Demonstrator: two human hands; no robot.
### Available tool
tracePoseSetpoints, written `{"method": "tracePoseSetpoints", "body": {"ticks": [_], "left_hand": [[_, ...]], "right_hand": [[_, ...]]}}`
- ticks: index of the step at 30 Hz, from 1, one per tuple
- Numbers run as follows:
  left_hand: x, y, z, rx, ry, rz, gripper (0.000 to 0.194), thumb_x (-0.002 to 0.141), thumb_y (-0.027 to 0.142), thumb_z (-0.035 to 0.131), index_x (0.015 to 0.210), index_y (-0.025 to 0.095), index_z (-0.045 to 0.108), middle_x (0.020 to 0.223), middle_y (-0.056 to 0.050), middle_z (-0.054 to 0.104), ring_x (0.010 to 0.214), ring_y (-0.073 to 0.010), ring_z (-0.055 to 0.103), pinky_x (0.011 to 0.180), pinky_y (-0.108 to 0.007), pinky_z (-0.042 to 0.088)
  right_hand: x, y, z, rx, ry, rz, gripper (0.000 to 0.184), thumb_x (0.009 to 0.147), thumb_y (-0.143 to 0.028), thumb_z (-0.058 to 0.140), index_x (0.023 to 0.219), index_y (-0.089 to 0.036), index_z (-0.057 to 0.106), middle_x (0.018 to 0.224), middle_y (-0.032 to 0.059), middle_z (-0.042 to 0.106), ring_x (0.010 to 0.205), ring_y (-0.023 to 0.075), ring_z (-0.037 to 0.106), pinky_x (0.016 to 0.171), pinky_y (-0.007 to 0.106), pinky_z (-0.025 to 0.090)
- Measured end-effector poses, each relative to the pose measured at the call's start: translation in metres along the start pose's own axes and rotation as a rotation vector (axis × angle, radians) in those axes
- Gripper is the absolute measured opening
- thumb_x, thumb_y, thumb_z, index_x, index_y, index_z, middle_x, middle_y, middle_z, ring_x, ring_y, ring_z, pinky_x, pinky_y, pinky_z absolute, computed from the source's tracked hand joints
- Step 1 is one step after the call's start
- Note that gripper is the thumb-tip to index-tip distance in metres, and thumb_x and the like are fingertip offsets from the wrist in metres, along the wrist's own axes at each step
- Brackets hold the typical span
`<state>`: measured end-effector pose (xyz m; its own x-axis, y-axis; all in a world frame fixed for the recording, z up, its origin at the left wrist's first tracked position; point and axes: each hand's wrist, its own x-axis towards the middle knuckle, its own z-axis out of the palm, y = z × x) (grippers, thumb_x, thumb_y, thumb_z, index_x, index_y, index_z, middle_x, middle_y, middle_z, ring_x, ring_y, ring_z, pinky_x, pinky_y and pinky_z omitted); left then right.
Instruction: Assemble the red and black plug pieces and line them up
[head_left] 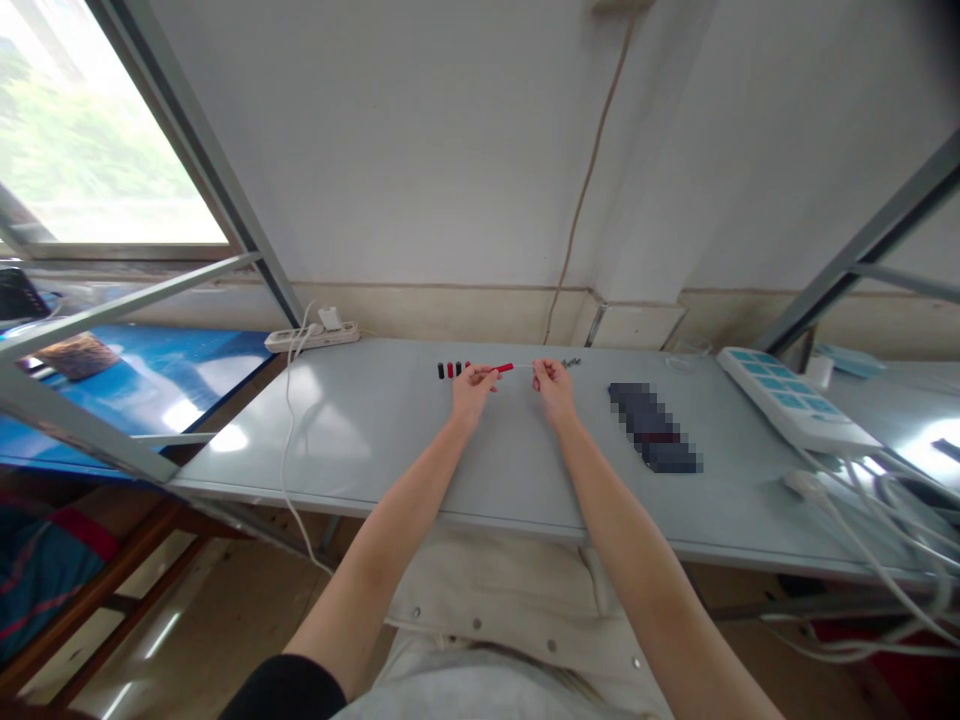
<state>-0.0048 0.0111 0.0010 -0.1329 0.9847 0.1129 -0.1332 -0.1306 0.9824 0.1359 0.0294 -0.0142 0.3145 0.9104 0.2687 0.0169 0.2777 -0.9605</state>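
Observation:
Pinched in the fingers of my left hand (472,392) is a slim red tube (504,368), like a pen barrel, its free end pointing right. My right hand (553,386) is closed on a thin, pale rod (525,366) that stretches toward the red tube. Whether the rod enters the tube is too small to tell. Just left of my left hand, several short black and red cylinders (450,370) stand in a row, partly hidden by that hand. Beyond my right hand lie small dark coiled pieces (574,363), partly covered by its fingers.
The grey table (390,440) runs along a wall. A white power strip (315,337) with a trailing cable sits at back left. A blurred-out dark object (652,428) lies right of my hands. Farther right are a large white power strip (795,400) and tangled cables (885,510).

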Motion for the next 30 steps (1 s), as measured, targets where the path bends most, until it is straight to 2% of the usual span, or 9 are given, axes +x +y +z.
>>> {"method": "tracePoseSetpoints", "body": {"ticks": [5,7,10,13,17,22,30], "left_hand": [[-0.001,-0.005,0.003,0.014,-0.115,0.046,0.018,0.064,0.025,0.062,0.076,0.013,0.056,0.069,-0.005,0.065,0.057,-0.0094,0.056,0.056,-0.023,0.045],[-0.001,-0.008,0.004,0.049,-0.158,0.088,0.019,0.064,0.025,0.062,0.077,0.013,0.056,0.068,-0.005,0.064,0.056,-0.0092,0.055,0.056,-0.024,0.045],[0.003,-0.005,0.005,0.148,-0.163,0.165,0.018,0.068,0.027,0.059,0.080,0.013,0.058,0.069,-0.005,0.064,0.057,-0.0095,0.055,0.058,-0.024,0.045],[0.016,0.009,0.003,0.352,-0.150,0.310,0.015,0.071,0.028,0.057,0.079,0.015,0.061,0.074,-0.005,0.064,0.067,-0.0121,0.056,0.067,-0.026,0.045],[0.045,0.033,-0.001,0.711,-0.196,0.430,0.003,0.063,0.017,0.063,0.063,0.019,0.062,0.075,-0.005,0.064,0.079,-0.0174,0.056,0.083,-0.033,0.040],[0.070,0.041,-0.009,0.944,-0.228,0.396,0.016,0.055,0.008,0.066,0.047,0.018,0.057,0.059,-0.007,0.059,0.081,-0.0232,0.056,0.085,-0.039,0.036],[0.070,0.032,-0.019,1.023,-0.240,0.342,0.021,0.053,0.006,0.065,0.042,0.018,0.051,0.052,-0.006,0.054,0.080,-0.0238,0.055,0.087,-0.043,0.033]], "right_hand": [[-0.005,-0.003,0.005,0.067,-0.145,0.028,0.034,0.064,-0.052,0.056,0.070,-0.019,0.049,0.049,-0.0057,0.042,0.043,0.0076,0.036,0.043,0.023,0.027],[-0.007,-0.003,0.007,0.093,-0.166,0.048,0.034,0.063,-0.051,0.056,0.070,-0.018,0.050,0.050,-0.0056,0.043,0.042,0.0073,0.036,0.043,0.023,0.027],[-0.008,-0.002,0.010,0.073,-0.143,0.082,0.035,0.064,-0.053,0.054,0.071,-0.018,0.050,0.052,-0.0045,0.046,0.043,0.0075,0.037,0.043,0.023,0.028],[-0.006,0.001,0.009,-0.009,-0.078,0.086,0.035,0.067,-0.053,0.050,0.075,-0.019,0.049,0.056,-0.0023,0.050,0.044,0.0086,0.039,0.043,0.023,0.031],[-0.001,0.010,0.004,-0.168,-0.008,0.009,0.031,0.070,-0.048,0.047,0.078,-0.018,0.049,0.059,-0.0004,0.053,0.049,0.0115,0.045,0.048,0.025,0.036],[0.000,0.018,0.000,-0.283,-0.017,-0.038,0.028,0.073,-0.045,0.044,0.078,-0.018,0.052,0.061,0.0023,0.055,0.058,0.0152,0.051,0.057,0.028,0.040],[-0.003,0.021,0.001,-0.348,-0.053,-0.048,0.025,0.074,-0.041,0.042,0.078,-0.019,0.052,0.060,0.0011,0.055,0.057,0.0151,0.051,0.058,0.028,0.040]]}}
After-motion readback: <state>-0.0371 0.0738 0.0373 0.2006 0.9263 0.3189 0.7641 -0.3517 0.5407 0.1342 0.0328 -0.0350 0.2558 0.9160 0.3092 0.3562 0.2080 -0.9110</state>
